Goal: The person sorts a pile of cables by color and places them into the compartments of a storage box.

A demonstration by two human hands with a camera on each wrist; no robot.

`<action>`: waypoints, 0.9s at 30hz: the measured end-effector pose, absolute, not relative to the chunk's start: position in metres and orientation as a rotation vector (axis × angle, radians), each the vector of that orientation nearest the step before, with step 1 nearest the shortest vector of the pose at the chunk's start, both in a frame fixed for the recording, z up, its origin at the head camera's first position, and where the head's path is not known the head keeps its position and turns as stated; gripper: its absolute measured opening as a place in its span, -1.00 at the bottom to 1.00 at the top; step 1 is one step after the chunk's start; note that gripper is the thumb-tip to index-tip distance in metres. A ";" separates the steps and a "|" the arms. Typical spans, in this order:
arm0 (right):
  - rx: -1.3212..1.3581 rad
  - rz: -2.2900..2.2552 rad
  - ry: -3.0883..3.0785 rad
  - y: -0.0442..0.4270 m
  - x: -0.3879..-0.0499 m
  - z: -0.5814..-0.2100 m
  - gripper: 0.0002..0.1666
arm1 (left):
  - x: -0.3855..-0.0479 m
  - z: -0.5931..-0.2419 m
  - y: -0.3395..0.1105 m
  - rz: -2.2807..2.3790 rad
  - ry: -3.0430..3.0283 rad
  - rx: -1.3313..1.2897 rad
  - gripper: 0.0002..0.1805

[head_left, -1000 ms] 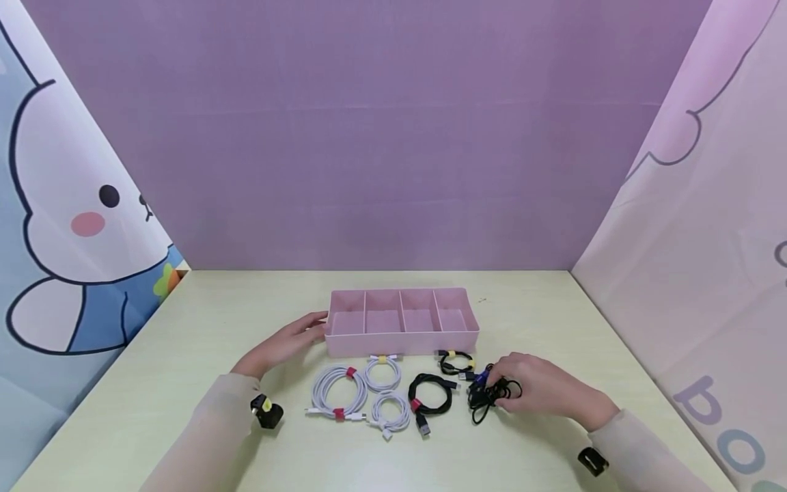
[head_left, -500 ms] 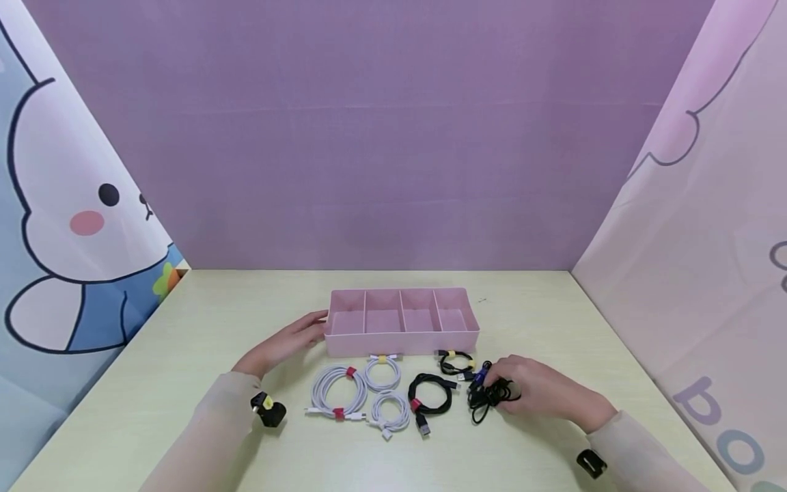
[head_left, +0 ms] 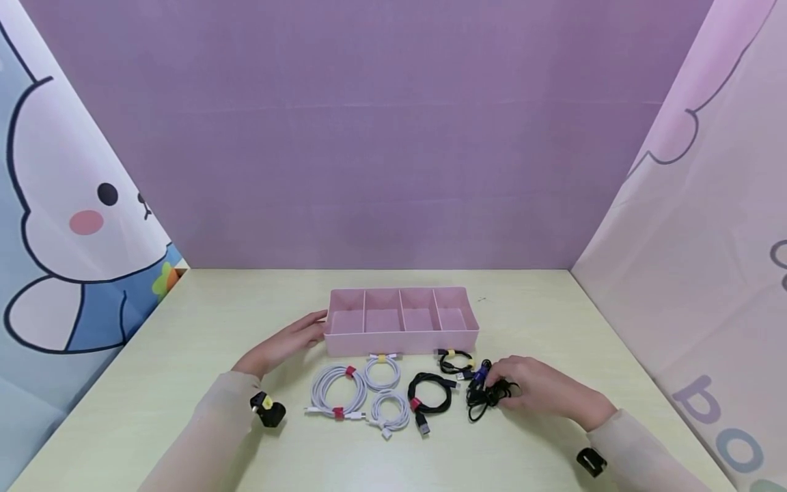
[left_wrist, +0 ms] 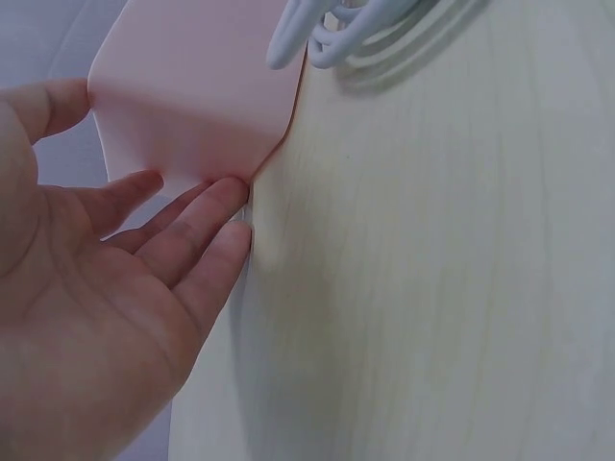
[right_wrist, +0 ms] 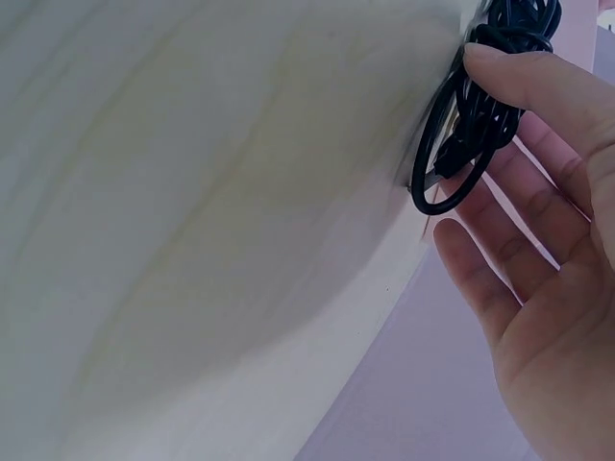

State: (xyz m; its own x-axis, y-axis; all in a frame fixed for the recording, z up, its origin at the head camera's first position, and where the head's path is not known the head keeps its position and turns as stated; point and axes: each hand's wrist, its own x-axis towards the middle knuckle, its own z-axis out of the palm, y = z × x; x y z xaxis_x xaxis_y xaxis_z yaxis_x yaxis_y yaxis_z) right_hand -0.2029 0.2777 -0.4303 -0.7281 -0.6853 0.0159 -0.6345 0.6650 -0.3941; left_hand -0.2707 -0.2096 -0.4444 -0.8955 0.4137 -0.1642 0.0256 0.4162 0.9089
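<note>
A pink four-compartment box (head_left: 402, 343) stands on the table in the head view. My left hand (head_left: 289, 345) touches its left end; the left wrist view shows the fingertips against the pink end wall (left_wrist: 192, 86), fingers extended and slightly bent. My right hand (head_left: 544, 388) pinches a bundled black cable (head_left: 484, 395) to the right of the other cables. In the right wrist view the thumb lies over that black bundle (right_wrist: 480, 115), with fingers behind it. Whether the bundle still rests on the table is hard to tell.
Before the box lie a large white cable coil (head_left: 320, 389) with red ties, two smaller white coils (head_left: 367, 376) (head_left: 402, 418), a black coil (head_left: 447, 403) with a red tie, and a small black cable (head_left: 451, 369) with yellow ties. A purple backdrop (head_left: 381, 137) rises behind the table.
The black cable bundle has turned and shifted slightly left in my right hand, its blue tie now more upright. My left hand and the box stay practically where they were.
</note>
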 end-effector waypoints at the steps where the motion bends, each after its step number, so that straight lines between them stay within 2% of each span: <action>1: -1.092 -0.573 2.742 0.278 -0.203 -0.430 -0.62 | -0.271 -0.444 -0.210 1.472 2.315 0.374 -0.21; 17: -1.078 -0.566 2.763 0.277 -0.201 -0.426 -0.64 | -0.269 -0.443 -0.210 1.433 2.337 0.358 -0.17; 27: -1.173 -0.557 2.883 0.276 -0.202 -0.427 -0.66 | -0.270 -0.445 -0.209 1.440 2.331 0.379 -0.19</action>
State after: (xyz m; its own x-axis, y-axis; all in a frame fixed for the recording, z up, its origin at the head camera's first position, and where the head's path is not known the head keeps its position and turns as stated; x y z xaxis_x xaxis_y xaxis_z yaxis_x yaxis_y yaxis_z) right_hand -0.2018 0.2762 -0.4269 -0.7246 -0.6727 0.1496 -0.6800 0.6627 -0.3137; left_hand -0.2699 -0.2088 -0.4448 -0.8938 0.4143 -0.1716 0.0320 0.4407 0.8971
